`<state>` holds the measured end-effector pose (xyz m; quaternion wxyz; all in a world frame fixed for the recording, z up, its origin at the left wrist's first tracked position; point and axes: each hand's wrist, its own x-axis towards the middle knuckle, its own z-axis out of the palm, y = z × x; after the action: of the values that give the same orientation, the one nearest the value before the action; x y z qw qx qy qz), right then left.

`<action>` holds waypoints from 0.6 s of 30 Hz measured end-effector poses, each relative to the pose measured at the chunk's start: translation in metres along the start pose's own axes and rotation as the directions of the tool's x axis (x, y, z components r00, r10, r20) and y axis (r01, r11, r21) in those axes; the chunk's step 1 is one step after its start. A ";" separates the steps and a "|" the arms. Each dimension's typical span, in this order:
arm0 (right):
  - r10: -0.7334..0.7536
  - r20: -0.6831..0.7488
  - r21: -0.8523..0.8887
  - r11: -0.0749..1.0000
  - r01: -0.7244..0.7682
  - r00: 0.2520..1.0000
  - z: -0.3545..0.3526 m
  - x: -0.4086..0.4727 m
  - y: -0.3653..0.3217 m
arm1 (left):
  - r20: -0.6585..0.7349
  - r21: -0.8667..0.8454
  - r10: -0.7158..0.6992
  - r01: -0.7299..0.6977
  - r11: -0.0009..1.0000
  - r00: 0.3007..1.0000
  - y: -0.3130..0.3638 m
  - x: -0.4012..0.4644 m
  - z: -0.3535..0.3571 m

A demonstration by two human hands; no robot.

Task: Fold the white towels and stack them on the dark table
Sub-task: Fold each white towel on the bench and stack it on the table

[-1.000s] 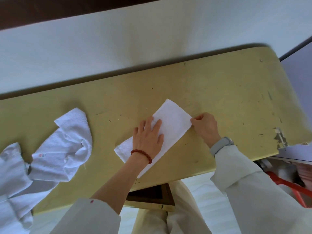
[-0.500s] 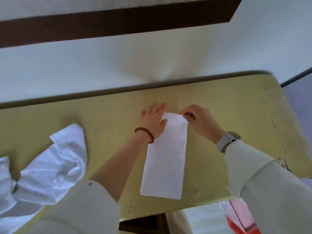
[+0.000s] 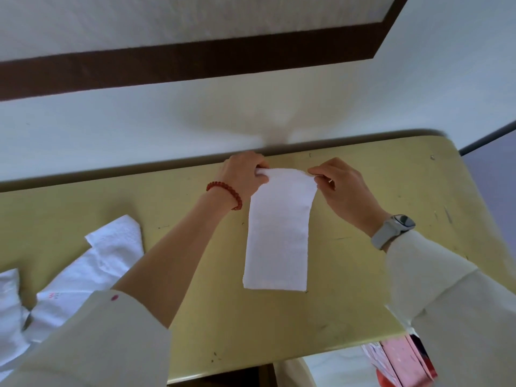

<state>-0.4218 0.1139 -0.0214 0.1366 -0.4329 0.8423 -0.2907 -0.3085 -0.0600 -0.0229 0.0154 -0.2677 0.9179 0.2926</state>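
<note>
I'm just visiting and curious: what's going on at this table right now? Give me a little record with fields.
Activity: a person is folding a white towel
Folded towel: a long narrow strip lying on the yellow table, far end lifted
Left hand: pinches the strip's far left corner
Right hand: pinches the far right corner
Unfolded towels: crumpled pile at the table's left side
Wrists: red bead bracelet on the left, grey watch on the right
Dark table: not in view
</note>
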 end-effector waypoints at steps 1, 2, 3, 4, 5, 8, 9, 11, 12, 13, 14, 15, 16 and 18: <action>-0.025 -0.045 -0.010 1.000 0.024 0.999 -0.001 -0.002 -0.002 | -0.034 -0.041 0.012 -0.014 0.999 0.999 0.003 -0.004 0.000; -0.047 -0.082 -0.018 0.999 0.046 0.996 -0.002 -0.006 -0.003 | -0.059 -0.078 0.024 -0.029 0.997 0.998 0.005 -0.009 0.001; -0.063 -0.107 -0.018 0.998 0.061 0.992 -0.001 -0.012 -0.003 | -0.077 -0.108 0.035 -0.044 0.993 0.996 0.005 -0.017 0.004; -0.074 -0.120 -0.011 0.997 0.073 0.990 0.002 -0.020 -0.002 | -0.095 -0.127 0.044 -0.056 0.990 0.994 0.004 -0.027 0.008; -0.082 -0.122 0.003 0.997 0.083 0.989 0.007 -0.030 -0.001 | -0.115 -0.136 0.053 -0.069 0.988 0.992 0.000 -0.039 0.014; -0.083 -0.094 0.056 0.995 0.088 0.992 0.029 -0.067 0.005 | -0.154 -0.166 0.090 -0.116 0.979 0.984 -0.020 -0.077 0.037; -0.091 -0.082 0.057 0.994 0.096 0.992 0.037 -0.078 0.007 | -0.161 -0.178 0.109 -0.138 0.974 0.981 -0.027 -0.089 0.045; -0.109 -0.069 0.068 0.991 0.114 0.992 0.052 -0.100 0.009 | -0.168 -0.172 0.149 -0.178 0.969 0.974 -0.040 -0.108 0.060; -0.110 -0.067 0.084 0.990 0.115 0.992 0.059 -0.110 0.011 | -0.170 -0.163 0.172 -0.200 0.966 0.970 -0.044 -0.116 0.065; -0.107 -0.065 0.105 0.988 0.114 0.992 0.066 -0.119 0.011 | -0.175 -0.148 0.200 -0.227 0.963 0.964 -0.047 -0.123 0.069; -0.104 -0.059 0.125 0.986 0.110 0.993 0.071 -0.126 0.012 | -0.182 -0.126 0.229 -0.254 0.959 0.956 -0.049 -0.128 0.073; -0.099 -0.049 0.142 0.984 0.105 0.994 0.076 -0.133 0.013 | -0.183 -0.100 0.255 -0.276 0.956 0.950 -0.050 -0.133 0.076; -0.092 -0.038 0.155 0.983 0.097 0.995 0.080 -0.139 0.014 | -0.181 -0.075 0.276 -0.293 0.953 0.944 -0.051 -0.137 0.079; -0.072 -0.024 0.155 0.985 0.075 0.997 0.086 -0.148 0.017 | -0.175 -0.024 0.310 -0.319 0.947 0.934 -0.051 -0.144 0.084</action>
<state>-0.3041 0.2092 -0.1034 0.1514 -0.4491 0.8016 -0.3645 -0.1703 0.0203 -0.0924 -0.1162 -0.1414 0.9389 0.2915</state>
